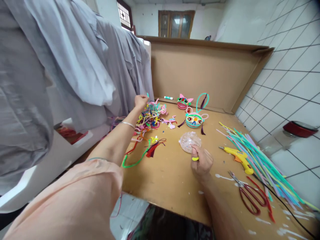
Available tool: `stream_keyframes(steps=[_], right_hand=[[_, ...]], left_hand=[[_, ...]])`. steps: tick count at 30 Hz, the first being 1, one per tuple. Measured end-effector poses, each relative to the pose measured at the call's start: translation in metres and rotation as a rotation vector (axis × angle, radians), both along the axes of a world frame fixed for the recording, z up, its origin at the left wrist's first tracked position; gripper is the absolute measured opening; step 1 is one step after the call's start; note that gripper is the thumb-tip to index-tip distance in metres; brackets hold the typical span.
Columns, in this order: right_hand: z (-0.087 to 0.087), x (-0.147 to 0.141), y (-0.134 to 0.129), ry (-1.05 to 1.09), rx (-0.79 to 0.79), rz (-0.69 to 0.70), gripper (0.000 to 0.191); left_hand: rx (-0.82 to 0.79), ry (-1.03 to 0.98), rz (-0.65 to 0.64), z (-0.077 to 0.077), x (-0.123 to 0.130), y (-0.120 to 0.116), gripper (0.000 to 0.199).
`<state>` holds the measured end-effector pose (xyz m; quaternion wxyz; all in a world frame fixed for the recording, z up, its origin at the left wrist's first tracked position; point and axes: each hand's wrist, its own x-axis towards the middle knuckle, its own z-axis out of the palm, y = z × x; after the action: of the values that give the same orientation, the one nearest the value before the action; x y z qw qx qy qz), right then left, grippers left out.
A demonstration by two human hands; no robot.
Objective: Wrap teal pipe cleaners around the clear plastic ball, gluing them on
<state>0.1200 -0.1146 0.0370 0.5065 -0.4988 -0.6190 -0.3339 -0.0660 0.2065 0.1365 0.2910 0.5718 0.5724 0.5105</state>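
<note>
My left hand (141,101) reaches to the back left, its fingers closed round the end of a teal pipe cleaner (147,95) above a tangled heap of coloured pipe cleaners (152,115). Near the middle of the table, my right hand (203,161) is closed, with a small yellow piece (195,159) held in its curled fingers. Just beyond its fingertips lies a clear, round plastic piece (189,141). Behind that stands a round teal face ornament (194,120) with pink loops and dark tassels.
A smaller pink-eared ornament (183,102) stands at the back. To the right lie a yellow glue gun (238,158), red-handled scissors (250,195) and long pipe cleaners (260,160). A red tassel (152,149) and green strand (136,164) lie left; a lidded jar (282,143) stands right.
</note>
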Motion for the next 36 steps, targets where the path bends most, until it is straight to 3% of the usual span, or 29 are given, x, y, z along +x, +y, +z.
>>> stream_keyframes(steps=[5,10,15,17,22,26,31,36], right_hand=[[-0.004,-0.001,0.003,0.005,-0.014,-0.013,0.021],[-0.007,0.001,0.005,-0.026,-0.001,0.007,0.016],[-0.010,0.001,0.006,-0.033,0.018,-0.007,0.015],[-0.010,0.000,0.006,-0.028,0.004,-0.017,0.016],[-0.010,-0.001,0.007,-0.047,0.008,-0.008,0.017],[-0.014,0.000,0.007,-0.008,-0.049,-0.010,0.020],[-0.010,-0.002,0.006,-0.006,-0.054,0.021,0.019],[-0.004,-0.005,0.003,-0.118,-0.158,0.098,0.019]], left_hand=[[0.007,-0.298,-0.036,0.045,-0.013,0.006,0.025],[0.018,-0.519,-0.173,0.075,-0.022,-0.011,0.019],[0.375,-0.592,-0.172,0.097,-0.025,-0.038,0.016],[0.474,-0.590,-0.188,0.101,-0.026,-0.044,0.015],[0.336,-0.479,-0.217,0.096,-0.027,-0.055,0.016],[0.664,-0.553,-0.126,0.102,-0.031,-0.056,0.010],[0.549,-0.475,-0.191,0.115,-0.030,-0.049,0.022],[0.644,-0.410,-0.203,0.117,-0.029,-0.059,0.023]])
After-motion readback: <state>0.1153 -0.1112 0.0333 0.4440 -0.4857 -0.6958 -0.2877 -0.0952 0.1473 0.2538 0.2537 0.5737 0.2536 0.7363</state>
